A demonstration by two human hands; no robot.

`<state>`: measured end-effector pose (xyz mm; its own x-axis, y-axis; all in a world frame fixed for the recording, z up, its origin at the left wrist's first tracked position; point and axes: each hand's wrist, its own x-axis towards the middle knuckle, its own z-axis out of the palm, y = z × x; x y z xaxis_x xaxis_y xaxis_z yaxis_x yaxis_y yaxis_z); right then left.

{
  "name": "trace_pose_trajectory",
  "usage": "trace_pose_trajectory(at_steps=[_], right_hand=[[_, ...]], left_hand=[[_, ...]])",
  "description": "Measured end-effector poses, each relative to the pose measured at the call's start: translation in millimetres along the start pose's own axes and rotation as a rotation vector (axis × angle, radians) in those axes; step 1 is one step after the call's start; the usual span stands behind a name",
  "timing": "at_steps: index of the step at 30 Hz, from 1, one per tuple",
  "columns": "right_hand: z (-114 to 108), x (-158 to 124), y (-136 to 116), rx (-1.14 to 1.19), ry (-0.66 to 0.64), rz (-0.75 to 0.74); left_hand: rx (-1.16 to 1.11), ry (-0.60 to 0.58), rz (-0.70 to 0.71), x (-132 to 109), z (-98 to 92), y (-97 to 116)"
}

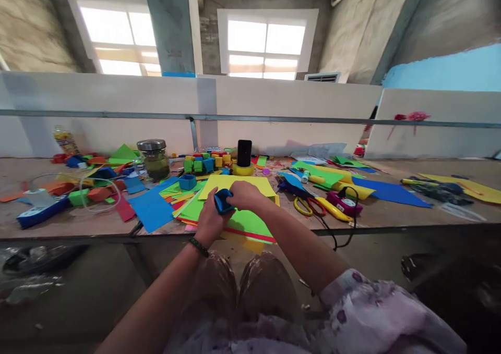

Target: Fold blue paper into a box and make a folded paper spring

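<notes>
A small open-topped blue paper box [223, 201] is held up over the table's front part. My left hand [210, 219] wraps round its left side and underside. At its right rim my right hand [246, 195] pinches the paper, its fingertips partly hidden by the hand itself. Below both hands lies a stack of coloured sheets, with a yellow sheet [258, 184] on top and green sheets [250, 222] under it. Another blue paper box [187, 182] stands just beyond my left hand.
Several small paper cubes [203, 163] sit at the back beside an upright phone [245, 153]. A lidded glass jar [153, 159] stands to the left. Scissors [303, 206] and a purple device with a cord [344, 204] lie right, near the table edge.
</notes>
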<state>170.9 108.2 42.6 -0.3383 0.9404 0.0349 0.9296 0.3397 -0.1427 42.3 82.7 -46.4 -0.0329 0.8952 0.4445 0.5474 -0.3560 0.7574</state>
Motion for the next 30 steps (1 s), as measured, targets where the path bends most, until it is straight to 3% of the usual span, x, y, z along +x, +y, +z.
trace_pose_trajectory(at_steps=[8, 13, 16, 19, 21, 22, 24, 25, 28, 30], right_hand=[[30.5, -21.4, 18.7, 0.282, 0.354, -0.174], [47.4, -19.9, 27.7, 0.298, 0.381, -0.374], [51.9, -23.8, 25.4, 0.308, 0.431, -0.408], [47.8, -39.2, 28.7, 0.33, 0.527, -0.395], [36.3, -55.4, 45.9, 0.294, 0.606, -0.323], [27.1, -64.9, 61.0, 0.172, 0.671, -0.204], [2.6, -86.0, 103.3, -0.146, 0.766, 0.246], [-11.9, -97.3, 128.7, -0.19, 0.787, 0.392], [-55.8, -133.2, 204.0, -0.285, 0.753, 0.694], [-77.7, -155.9, 240.0, -0.358, 0.642, 0.824]], left_hand=[[0.002, -0.051, -0.016, 6.9, -8.7, -7.8], [0.074, -0.313, -0.057, 12.0, -13.3, -16.0], [0.034, -0.289, -0.061, 11.6, -17.6, -15.1], [0.061, -0.339, -0.015, 9.8, -21.5, -12.2], [0.098, -0.364, -0.014, 8.8, -23.0, -12.2], [0.109, -0.359, -0.023, 8.5, -23.4, -13.1], [0.105, -0.342, -0.037, 8.2, -23.9, -16.2], [0.095, -0.336, -0.036, 8.1, -23.9, -18.1], [0.066, -0.313, -0.029, 7.2, -23.1, -22.2], [0.068, -0.301, -0.03, 6.1, -22.2, -22.9]])
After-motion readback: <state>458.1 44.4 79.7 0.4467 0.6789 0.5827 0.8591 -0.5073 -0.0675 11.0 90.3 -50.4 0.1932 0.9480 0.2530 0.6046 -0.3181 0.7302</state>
